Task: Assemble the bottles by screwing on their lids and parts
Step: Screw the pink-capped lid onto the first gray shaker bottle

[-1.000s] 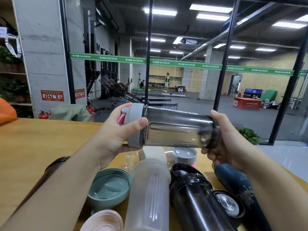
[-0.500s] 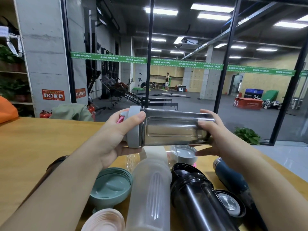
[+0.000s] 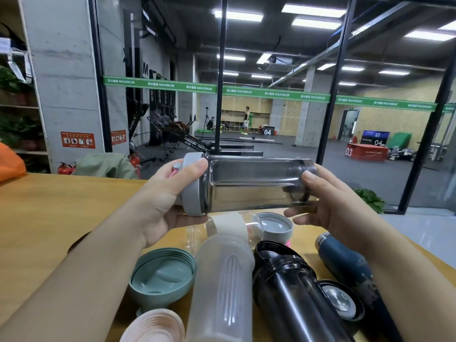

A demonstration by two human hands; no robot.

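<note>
Smoky bottle (image 3: 251, 183) is horizontal, held in the air above the counter (image 3: 49, 213), grey lid (image 3: 193, 185) pointing to your left. Lid looks seated on the neck; can't tell if it's fully tight.

Step in hand, my read: final tightening of that lid. Keep lid axis in line with the bottle, turn the lid with one hand while the other counter-holds the base. If it binds early, back off and restart the thread rather than forcing. Stop when the lid edge sits flush with the body all round.

Left hand (image 3: 162, 198) is wrapped around the grey lid, thumb over the rim onto the clear wall, fingers under. Pink part (image 3: 174, 172) shows by the lid top, partly hidden by that hand. Right hand (image 3: 328, 203) grips the base end, thumb on top, fingers curled beneath. Both hands closed on the same bottle, one at each end.

Below, lying on the counter: frosted bottle (image 3: 222, 287) and black bottle (image 3: 293, 297) side by side, touching or nearly so; blue bottle (image 3: 345, 265) to the right. Loose parts: green lid (image 3: 162, 275) left of the frosted bottle, second grey lid (image 3: 276, 225) directly under the held bottle, steel-centred black cap (image 3: 341, 301) between the black and blue bottles, pink lid (image 3: 153, 327) at the near edge. Plenty left to assemble.
</note>
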